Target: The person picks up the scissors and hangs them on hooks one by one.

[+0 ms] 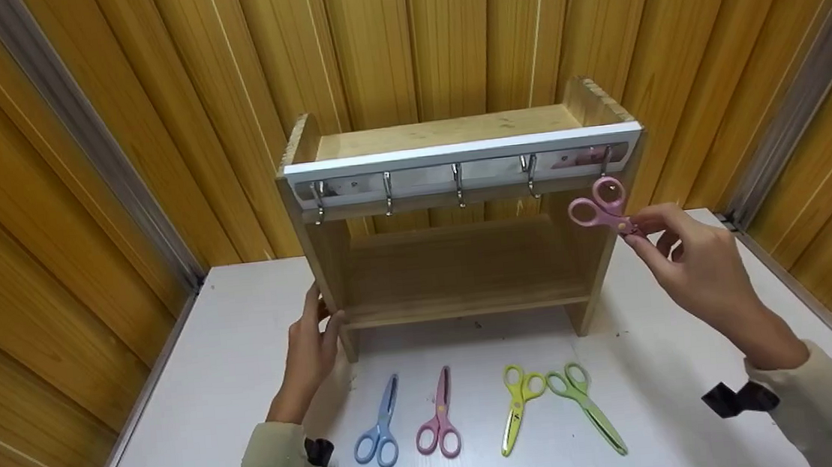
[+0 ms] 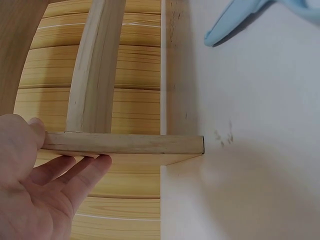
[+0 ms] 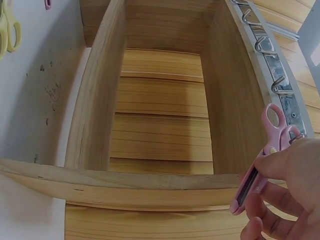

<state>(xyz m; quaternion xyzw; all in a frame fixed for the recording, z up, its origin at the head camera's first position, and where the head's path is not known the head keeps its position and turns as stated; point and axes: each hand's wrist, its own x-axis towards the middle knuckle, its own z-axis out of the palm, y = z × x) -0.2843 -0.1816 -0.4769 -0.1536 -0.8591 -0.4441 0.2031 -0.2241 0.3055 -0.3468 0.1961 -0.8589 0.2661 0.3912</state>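
Observation:
My right hand (image 1: 704, 261) pinches a pair of pink scissors (image 1: 622, 226) by the blade end, with the handle loops upward. One loop is right at the rightmost metal hook (image 1: 606, 160) of the rail. In the right wrist view the pink scissors (image 3: 272, 149) point blade down, thumb on one side and fingers on the other. My left hand (image 1: 310, 352) grips the left side panel of the wooden shelf (image 1: 460, 311). In the left wrist view its thumb lies on one face of the panel (image 2: 125, 143) and the fingertips on the other.
A white rail (image 1: 417, 160) with several double hooks spans the shelf's top front. On the white table (image 1: 256, 300) before it lie blue scissors (image 1: 384, 432), darker pink scissors (image 1: 441, 412), yellow scissors (image 1: 517, 405) and green scissors (image 1: 585, 399). Wood-look walls (image 1: 444, 43) stand behind and beside.

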